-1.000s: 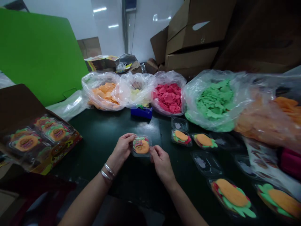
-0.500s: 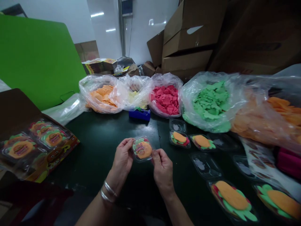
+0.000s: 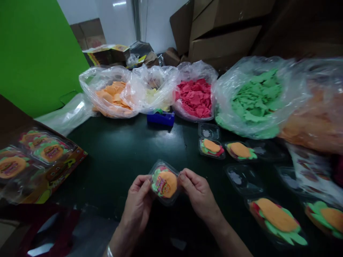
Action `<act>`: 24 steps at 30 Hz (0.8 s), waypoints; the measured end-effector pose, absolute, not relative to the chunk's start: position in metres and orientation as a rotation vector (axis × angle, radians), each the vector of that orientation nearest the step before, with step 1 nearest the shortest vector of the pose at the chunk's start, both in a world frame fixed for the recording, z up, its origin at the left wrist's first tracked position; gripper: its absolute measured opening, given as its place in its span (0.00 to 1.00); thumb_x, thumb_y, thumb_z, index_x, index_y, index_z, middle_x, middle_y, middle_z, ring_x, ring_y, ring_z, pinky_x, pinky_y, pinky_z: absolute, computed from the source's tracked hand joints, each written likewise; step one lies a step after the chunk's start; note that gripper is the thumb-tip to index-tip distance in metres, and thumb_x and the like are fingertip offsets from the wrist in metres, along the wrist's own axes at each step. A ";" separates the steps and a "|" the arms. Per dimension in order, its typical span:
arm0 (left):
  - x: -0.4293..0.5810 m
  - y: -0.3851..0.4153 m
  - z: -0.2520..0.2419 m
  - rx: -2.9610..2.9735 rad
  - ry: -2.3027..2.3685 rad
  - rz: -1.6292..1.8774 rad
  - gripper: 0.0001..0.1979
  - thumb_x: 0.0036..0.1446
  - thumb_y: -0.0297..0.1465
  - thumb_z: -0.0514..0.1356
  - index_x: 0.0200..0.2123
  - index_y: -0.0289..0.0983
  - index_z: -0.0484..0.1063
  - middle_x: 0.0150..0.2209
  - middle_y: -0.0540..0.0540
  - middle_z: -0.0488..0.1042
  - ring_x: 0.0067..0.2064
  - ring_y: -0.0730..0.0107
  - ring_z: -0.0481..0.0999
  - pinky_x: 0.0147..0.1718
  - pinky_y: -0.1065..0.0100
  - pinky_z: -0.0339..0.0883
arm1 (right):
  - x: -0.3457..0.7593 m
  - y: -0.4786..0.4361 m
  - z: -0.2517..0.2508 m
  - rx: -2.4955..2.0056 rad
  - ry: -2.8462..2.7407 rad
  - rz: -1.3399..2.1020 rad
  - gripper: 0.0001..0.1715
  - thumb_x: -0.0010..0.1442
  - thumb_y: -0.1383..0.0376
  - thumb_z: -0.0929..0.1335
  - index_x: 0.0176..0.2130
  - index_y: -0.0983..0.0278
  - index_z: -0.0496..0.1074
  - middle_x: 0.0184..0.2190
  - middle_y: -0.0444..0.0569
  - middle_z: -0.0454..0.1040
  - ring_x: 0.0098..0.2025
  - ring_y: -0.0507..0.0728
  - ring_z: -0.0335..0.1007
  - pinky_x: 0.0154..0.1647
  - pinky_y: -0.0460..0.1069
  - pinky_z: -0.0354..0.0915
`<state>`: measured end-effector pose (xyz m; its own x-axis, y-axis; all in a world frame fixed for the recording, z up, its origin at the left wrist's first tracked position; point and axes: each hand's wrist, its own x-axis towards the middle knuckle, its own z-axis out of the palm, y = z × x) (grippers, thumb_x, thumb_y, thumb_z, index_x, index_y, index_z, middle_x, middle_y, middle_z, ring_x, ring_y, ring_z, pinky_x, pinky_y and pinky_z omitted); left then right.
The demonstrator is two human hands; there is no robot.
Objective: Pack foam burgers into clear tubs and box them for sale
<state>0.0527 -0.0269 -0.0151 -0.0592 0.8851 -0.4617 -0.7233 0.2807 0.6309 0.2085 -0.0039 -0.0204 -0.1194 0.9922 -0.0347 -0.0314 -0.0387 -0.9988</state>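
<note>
Reaches in from the lower edge with both forearms and brings left hand point(image 3: 139, 201) and right hand point(image 3: 199, 192) near each other over the close part of the dark table point(image 3: 118, 142). Turns both hands inward, curls the fingers and sets the thumbs uppermost. Shows a silver bracelet point(image 3: 109, 251) at the left wrist, at the very bottom of the view. Pinches a clear container point(image 3: 167, 201) between thumb and fingers of both hands, at opposite edges.

Faces a blue tape dispenser point(image 3: 160, 119) across a stretch of table, and behind it a row of clear plastic bags point(image 3: 88, 80) along the far side, filled with orange, yellow, red and green pieces. Has a display box point(image 3: 57, 184) at far left, loaded with packed burgers point(image 3: 52, 152). Has open containers with layered burgers point(image 3: 276, 216) spread along the right, apart from the right hand, beside a printed sheet point(image 3: 312, 171).

Holds the container midway between the grips, askew, one corner toward the far side. Shows an orange bun point(image 3: 171, 180) with green and red layers inside, and a cartoon sticker point(image 3: 164, 187) facing up. Cannot tell whether touching the table underneath.
</note>
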 end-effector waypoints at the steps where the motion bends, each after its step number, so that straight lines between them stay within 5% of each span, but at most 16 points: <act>1: 0.051 -0.029 -0.016 0.225 0.955 1.312 0.17 0.35 0.36 0.75 0.27 0.36 0.75 0.28 0.50 0.77 0.30 0.75 0.73 0.33 0.73 0.68 | 0.210 -0.007 -0.019 -1.159 -1.257 1.356 0.23 0.61 0.51 0.64 0.22 0.62 0.60 0.19 0.39 0.53 0.22 0.50 0.46 0.20 0.45 0.48; 13: 0.053 -0.009 0.001 0.538 1.083 1.432 0.16 0.35 0.38 0.73 0.25 0.34 0.75 0.25 0.51 0.74 0.29 0.75 0.69 0.30 0.74 0.64 | 0.190 -0.024 -0.034 -1.117 -0.931 1.301 0.24 0.59 0.49 0.66 0.23 0.61 0.57 0.20 0.38 0.51 0.21 0.49 0.45 0.19 0.44 0.50; 24: 0.038 0.031 -0.010 0.870 1.080 0.955 0.17 0.46 0.40 0.67 0.35 0.32 0.78 0.28 0.46 0.76 0.27 0.74 0.71 0.29 0.72 0.63 | 0.201 -0.016 -0.045 -1.110 -0.894 1.335 0.25 0.56 0.48 0.68 0.23 0.62 0.60 0.19 0.37 0.53 0.21 0.49 0.46 0.20 0.44 0.51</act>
<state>0.0380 0.0314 -0.0099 0.1841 0.9323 -0.3114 -0.1945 0.3451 0.9182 0.2015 -0.0165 -0.0451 0.0707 0.9916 -0.1088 -0.2772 -0.0852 -0.9570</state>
